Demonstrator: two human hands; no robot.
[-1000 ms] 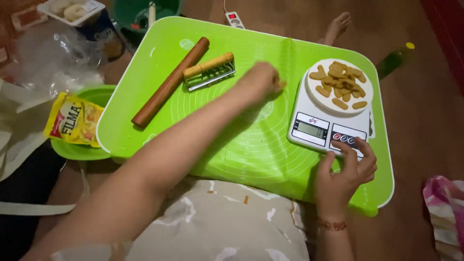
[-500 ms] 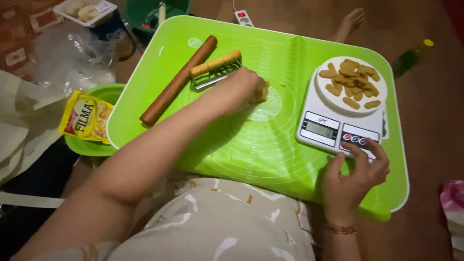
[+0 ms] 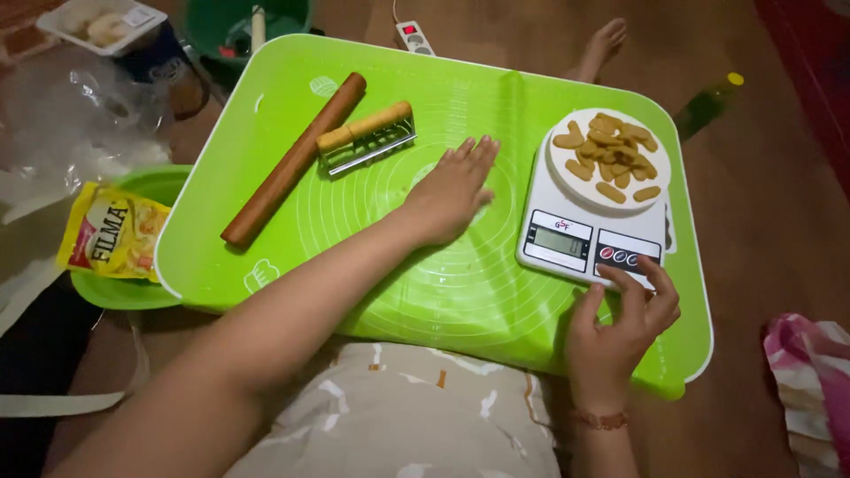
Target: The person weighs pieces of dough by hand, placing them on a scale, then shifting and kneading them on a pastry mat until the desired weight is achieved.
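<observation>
Now the left hand lies flat, fingers spread, on the one green mat mid-frame, gripping nothing. Right hand, lower right, fingers loosely apart, touches the single white scale at its buttons. One plate of biscuits on top. Upper left: one rolling pin, one cutter.

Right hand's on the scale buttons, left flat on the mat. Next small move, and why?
Probably press a button with the right hand: its fingertips already rest at the round buttons on the kitchen scale, whose platform carries a heap of small dough pieces. The left hand lies flat and empty on the green mat, apart from the rolling pin, so nothing else looks engaged.
</observation>
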